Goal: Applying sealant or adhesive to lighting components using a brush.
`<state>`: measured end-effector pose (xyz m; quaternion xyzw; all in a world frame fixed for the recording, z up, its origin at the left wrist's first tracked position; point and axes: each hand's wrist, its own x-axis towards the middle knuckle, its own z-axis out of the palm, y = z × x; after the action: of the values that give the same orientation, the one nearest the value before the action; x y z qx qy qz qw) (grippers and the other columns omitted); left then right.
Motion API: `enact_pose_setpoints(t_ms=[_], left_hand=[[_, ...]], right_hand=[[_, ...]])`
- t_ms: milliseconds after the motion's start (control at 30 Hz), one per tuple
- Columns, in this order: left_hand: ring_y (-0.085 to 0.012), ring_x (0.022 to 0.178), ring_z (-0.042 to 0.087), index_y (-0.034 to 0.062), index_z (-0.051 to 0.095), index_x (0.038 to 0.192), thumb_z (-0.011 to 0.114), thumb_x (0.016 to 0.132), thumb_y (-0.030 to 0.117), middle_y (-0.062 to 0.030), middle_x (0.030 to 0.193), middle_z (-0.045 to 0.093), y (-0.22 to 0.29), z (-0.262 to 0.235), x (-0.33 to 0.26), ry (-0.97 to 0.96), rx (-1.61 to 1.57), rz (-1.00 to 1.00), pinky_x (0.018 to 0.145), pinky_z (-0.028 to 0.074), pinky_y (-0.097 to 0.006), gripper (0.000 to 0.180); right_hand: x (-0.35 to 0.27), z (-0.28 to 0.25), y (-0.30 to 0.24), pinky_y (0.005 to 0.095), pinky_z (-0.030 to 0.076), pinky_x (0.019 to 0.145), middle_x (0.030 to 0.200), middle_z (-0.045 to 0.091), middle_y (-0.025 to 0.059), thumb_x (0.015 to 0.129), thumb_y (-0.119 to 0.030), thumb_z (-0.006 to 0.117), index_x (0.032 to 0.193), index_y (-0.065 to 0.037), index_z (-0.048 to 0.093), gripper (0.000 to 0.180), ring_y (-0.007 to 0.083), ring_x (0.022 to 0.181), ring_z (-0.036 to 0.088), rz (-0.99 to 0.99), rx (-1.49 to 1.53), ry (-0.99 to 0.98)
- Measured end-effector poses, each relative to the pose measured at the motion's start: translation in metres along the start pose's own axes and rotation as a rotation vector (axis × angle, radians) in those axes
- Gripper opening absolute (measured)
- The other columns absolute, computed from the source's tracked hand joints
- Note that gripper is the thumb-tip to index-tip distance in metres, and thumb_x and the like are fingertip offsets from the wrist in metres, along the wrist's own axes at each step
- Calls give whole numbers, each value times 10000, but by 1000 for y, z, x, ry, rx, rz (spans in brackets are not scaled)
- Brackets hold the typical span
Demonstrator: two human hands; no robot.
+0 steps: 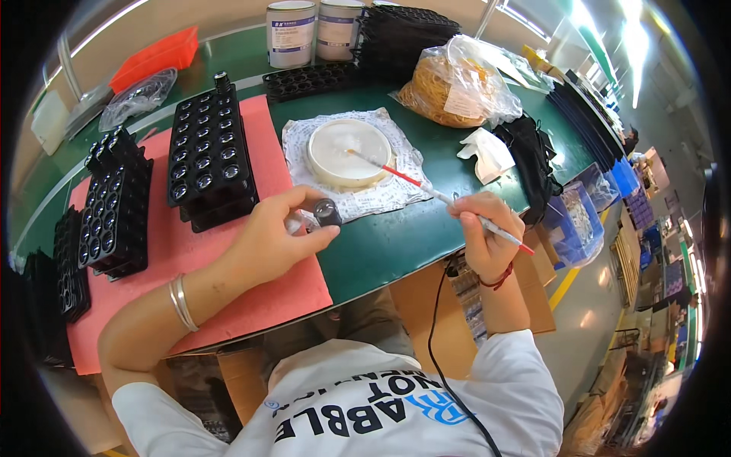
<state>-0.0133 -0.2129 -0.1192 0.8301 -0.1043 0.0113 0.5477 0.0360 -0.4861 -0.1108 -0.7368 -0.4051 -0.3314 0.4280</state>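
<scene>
My left hand [276,236] pinches a small black round lens part [327,211] between thumb and fingers, just in front of a white round dish [349,152]. My right hand [486,232] grips a thin red-and-white brush [426,186] like a pen. The brush tip rests over the dish, which sits on a white printed sheet [396,190]. A stack of black trays [205,156] filled with similar lens parts stands to the left on a pink mat [198,259].
More black trays [114,206] sit at the far left of the mat. At the back stand two white cans [291,32], empty black trays [312,80], a bag of rubber bands [453,84] and an orange bin [156,55]. A crumpled white cloth [487,152] lies right.
</scene>
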Motion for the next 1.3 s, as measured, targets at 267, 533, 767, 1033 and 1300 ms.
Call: enact_pose_setpoints(t_ms=[267, 533, 767, 1033, 1300], left_hand=[[-17, 623, 436, -1, 568, 965, 642, 725, 93, 16, 783, 555, -5, -4, -1, -12, -217, -27, 549, 363, -172, 268], [-40, 683, 493, -18, 589, 980, 656, 746, 152, -11, 816, 594, -14, -7, 3, 34, -373, -114, 598, 410, -203, 297], [-57, 704, 522, -34, 619, 892, 680, 747, 205, -34, 791, 610, -11, -6, 4, 19, -462, -113, 654, 418, -202, 287], [-44, 661, 497, -23, 629, 847, 697, 735, 221, -8, 710, 585, -6, -7, 4, -3, -404, -167, 605, 404, -192, 278], [-33, 639, 472, -21, 622, 835, 706, 727, 217, 6, 698, 564, -4, -7, 4, -7, -397, -169, 574, 389, -179, 275]], right_hand=[[3, 7, -3, 250, 433, 517, 680, 606, 87, 788, -44, 572, 762, -15, 553, 44, 169, 546, 551, 53, -1, -103], [1, 7, 17, 212, 359, 524, 661, 507, 30, 905, -196, 453, 774, -33, 502, 215, 97, 561, 438, 473, 666, 446], [-30, 11, 28, 229, 361, 598, 743, 527, 8, 899, -214, 465, 807, -72, 469, 169, 98, 621, 442, 584, 1105, 461], [-36, 17, 25, 249, 326, 565, 670, 470, 25, 910, -227, 442, 804, -70, 443, 190, 113, 605, 408, 480, 1140, 333], [-36, 16, 23, 257, 341, 583, 678, 468, 41, 912, -228, 437, 815, -57, 438, 196, 127, 623, 418, 445, 1104, 344]])
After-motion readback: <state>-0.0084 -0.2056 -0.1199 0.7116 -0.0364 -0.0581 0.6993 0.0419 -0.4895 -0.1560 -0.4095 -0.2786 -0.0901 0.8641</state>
